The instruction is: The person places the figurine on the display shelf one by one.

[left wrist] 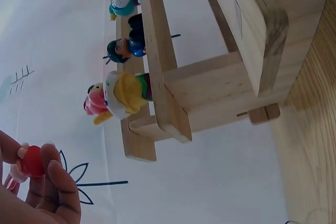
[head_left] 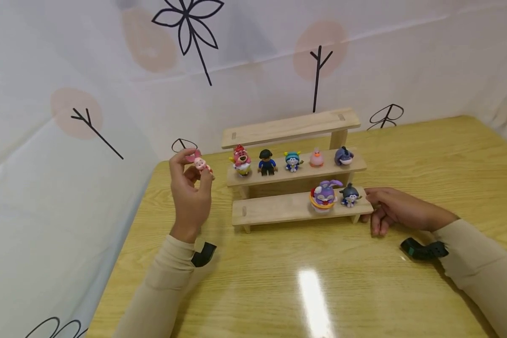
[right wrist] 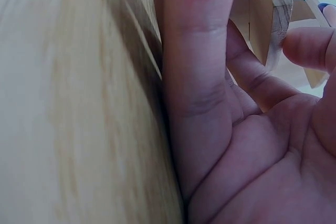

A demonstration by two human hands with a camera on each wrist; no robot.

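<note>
My left hand [head_left: 191,199], raised left of a three-step wooden display stand [head_left: 274,209], pinches a small pink-eared pig figurine [head_left: 200,163] between thumb and fingers. Its red body [left wrist: 34,162] shows in the left wrist view. At the stand's right end, my right hand [head_left: 399,209] holds the lowest step, thumb against the board's end [right wrist: 281,30] and other fingers low by the table. That step carries a purple rabbit figurine [head_left: 323,197] and a dark-haired figurine [head_left: 350,195]. On the middle step, a pink bear figurine [head_left: 242,159] stands nearest my left hand.
Farther along the middle step are a black-capped toy figure [head_left: 267,163], a teal-hatted figurine [head_left: 292,161], a pink duck [head_left: 316,158] and a blue-grey donkey figurine [head_left: 344,157]. Behind the wooden table [head_left: 253,272] hangs a patterned white cloth [head_left: 253,61].
</note>
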